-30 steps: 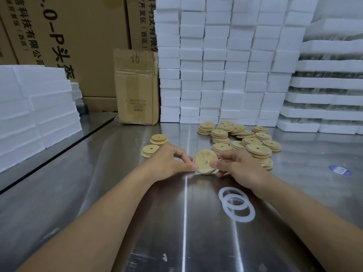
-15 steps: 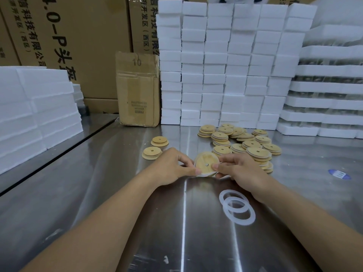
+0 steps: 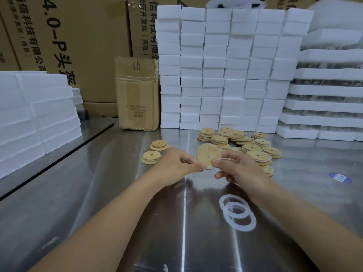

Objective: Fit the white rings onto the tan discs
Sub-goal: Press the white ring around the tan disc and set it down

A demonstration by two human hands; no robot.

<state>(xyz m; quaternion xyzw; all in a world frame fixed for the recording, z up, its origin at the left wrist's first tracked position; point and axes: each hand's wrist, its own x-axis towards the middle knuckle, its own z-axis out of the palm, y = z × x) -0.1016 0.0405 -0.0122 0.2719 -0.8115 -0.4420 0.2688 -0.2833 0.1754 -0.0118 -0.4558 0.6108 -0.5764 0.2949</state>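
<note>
Head view | left hand (image 3: 176, 163), right hand (image 3: 240, 170) both pinch one tan disc (image 3: 208, 157) | disc pile (image 3: 245, 143) just behind, two white rings (image 3: 238, 225) overlapping nearer camera | disc slightly higher than before.

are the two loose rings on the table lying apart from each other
No, the rings overlap on the table, with one lying partly across the other.

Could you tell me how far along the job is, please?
Done, perhaps: two discs set apart on the left; rings on them too small to tell. In hand: left hand and right hand pinch one disc, a white ring at its rim. Left: the disc pile and two loose rings.
</note>
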